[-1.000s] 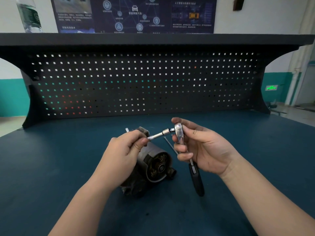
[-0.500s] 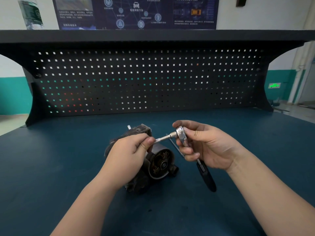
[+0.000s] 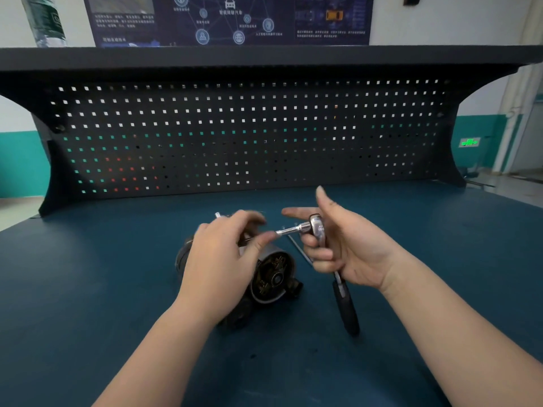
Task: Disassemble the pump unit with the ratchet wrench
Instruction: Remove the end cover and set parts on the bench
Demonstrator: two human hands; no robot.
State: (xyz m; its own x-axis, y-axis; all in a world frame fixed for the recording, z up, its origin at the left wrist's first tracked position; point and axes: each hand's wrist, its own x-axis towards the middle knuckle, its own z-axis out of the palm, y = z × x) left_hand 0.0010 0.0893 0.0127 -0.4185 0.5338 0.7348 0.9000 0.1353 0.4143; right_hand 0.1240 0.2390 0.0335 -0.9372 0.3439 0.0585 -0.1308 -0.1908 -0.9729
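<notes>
Your right hand (image 3: 346, 248) curls its lower fingers round the chrome, black-handled ratchet wrench (image 3: 318, 230); your blurred left hand (image 3: 223, 254) pinches its extension tip. The dark cylindrical metal pump unit (image 3: 271, 274) lies mid-bench, likely heavy and rigid: steady its casing.

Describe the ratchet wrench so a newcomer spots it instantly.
Start at the blue bench top before the black pegboard. Right of the round pump unit, the right hand grips the ratchet wrench: the only tool with a chrome head and black handle.

Bare mat (image 3: 88, 289) left — pegboard (image 3: 249, 136) (upright) behind
</notes>
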